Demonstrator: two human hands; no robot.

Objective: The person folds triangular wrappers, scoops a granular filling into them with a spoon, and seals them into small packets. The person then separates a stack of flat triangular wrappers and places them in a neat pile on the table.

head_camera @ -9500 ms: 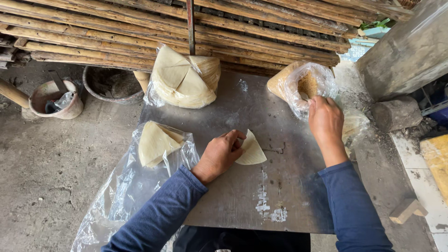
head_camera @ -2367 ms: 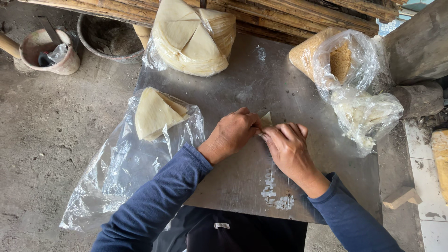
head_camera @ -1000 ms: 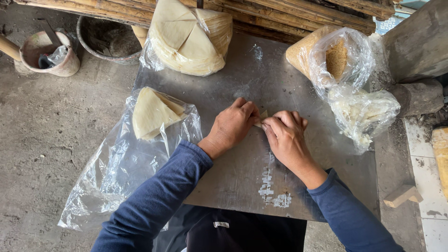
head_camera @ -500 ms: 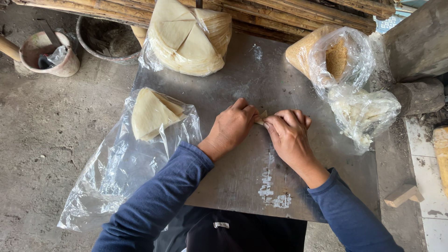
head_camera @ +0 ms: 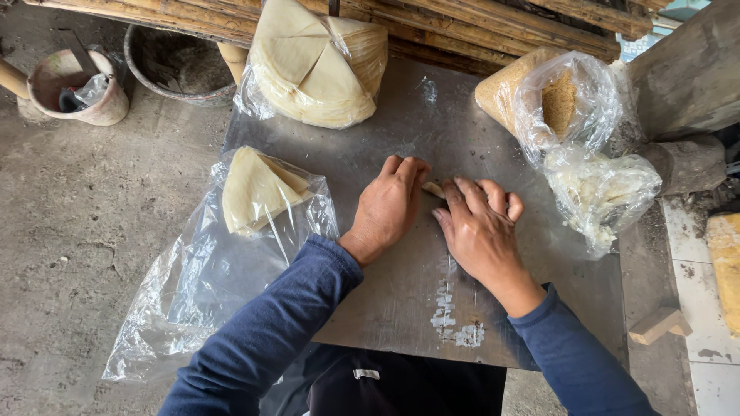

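My left hand (head_camera: 391, 202) and my right hand (head_camera: 479, 223) press side by side on a small pale wrapper piece (head_camera: 433, 188) lying on the grey metal tabletop (head_camera: 401, 308). Only a sliver of the wrapper shows between the fingers; the rest is hidden beneath both hands. A stack of pale wedge-shaped wrappers (head_camera: 254, 189) lies in a clear plastic bag (head_camera: 185, 300) to the left. A bigger pile of wrappers in plastic (head_camera: 312, 65) sits at the table's far edge.
At the right stand a plastic bag of brown crumbs (head_camera: 551, 100) and a bag of white filling (head_camera: 605, 192). Bamboo poles (head_camera: 462, 23) run along the back. A pot (head_camera: 81, 81) and a dark basin (head_camera: 181, 65) sit on the concrete floor (head_camera: 85, 231) at left.
Earlier my right hand reached to the crumb bag while my left held a flat wrapper. Both hands have since closed in over the wrapper, which now shows much smaller; over the last second they barely move.
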